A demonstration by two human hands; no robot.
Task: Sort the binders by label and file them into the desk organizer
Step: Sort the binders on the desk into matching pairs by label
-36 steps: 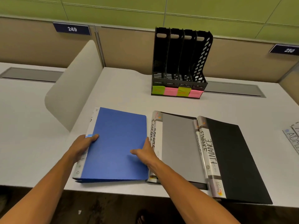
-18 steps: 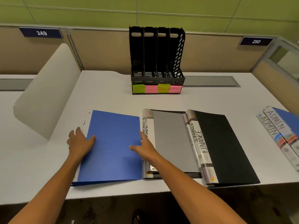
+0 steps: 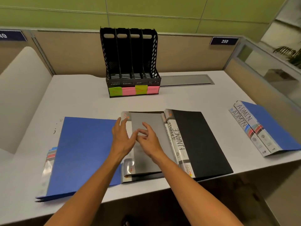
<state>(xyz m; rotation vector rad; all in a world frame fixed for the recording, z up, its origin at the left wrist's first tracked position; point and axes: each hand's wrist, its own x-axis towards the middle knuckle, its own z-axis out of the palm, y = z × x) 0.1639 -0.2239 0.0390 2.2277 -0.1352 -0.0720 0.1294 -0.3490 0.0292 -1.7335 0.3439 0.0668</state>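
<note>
Your left hand [image 3: 122, 137] lies flat w/ fingers spread along the white spine of the grey binder [image 3: 146, 144], fingertips near its far end, holding nothing. Your right hand [image 3: 149, 139] sits just right of it on the grey cover, fingers loosely curled and apart, thumb toward the left hand; no grip on anything, and the two hands nearly touch.

The grey binder lies flat in the middle of the tabletop [image 3: 187, 98], near edge by the table's front. Its spine text is covered by your left hand, can't read it. Overlapping its right side is the black binder [image 3: 200, 141], spine reading FINANCE; a 2nd FINANCE spine peeks out just left of it. To the left, touching the grey one's spine side, lies the blue binder [image 3: 84, 152], flat, near-left corner hanging past the front edge; its label is too blurred to read.

Far right, well apart from the rest, two ADMIN binders [image 3: 267, 126] w/ blue covers lie side by side, spines up.

At the far centre stands the black desk organizer [image 3: 130, 62], 4 upright slots, w/ sticky notes [image 3: 133, 90] along its front base: green, pink, green, pink. Writing on them is unreadable.

On the partition behind, far right, a plate [image 3: 224, 41] reads 250.
</note>
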